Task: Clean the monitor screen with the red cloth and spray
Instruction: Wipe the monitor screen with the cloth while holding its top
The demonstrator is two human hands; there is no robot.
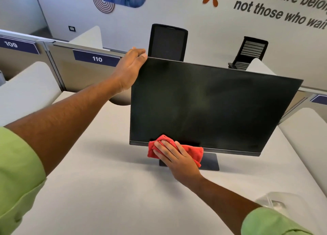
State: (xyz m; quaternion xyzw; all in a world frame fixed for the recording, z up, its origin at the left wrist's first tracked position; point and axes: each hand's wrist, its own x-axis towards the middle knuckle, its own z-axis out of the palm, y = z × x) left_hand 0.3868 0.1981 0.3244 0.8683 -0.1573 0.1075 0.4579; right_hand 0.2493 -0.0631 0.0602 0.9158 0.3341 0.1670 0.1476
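A black monitor [212, 107] stands on a white desk, its dark screen streaked with faint smears. My left hand [130, 70] grips the monitor's top left corner, fingers over the upper edge. My right hand [174, 156] presses a crumpled red cloth [194, 152] flat against the monitor's bottom bezel, left of centre, just above the stand base [210, 161]. A clear spray bottle [276, 202] lies blurred at the lower right, partly hidden behind my right green sleeve.
The white desk [106, 181] has padded white side dividers at left [26, 89] and right [307, 133]. Grey partitions with labels 109 and 110 run behind. Two black office chairs [168, 41] stand beyond the monitor, before a wall with lettering.
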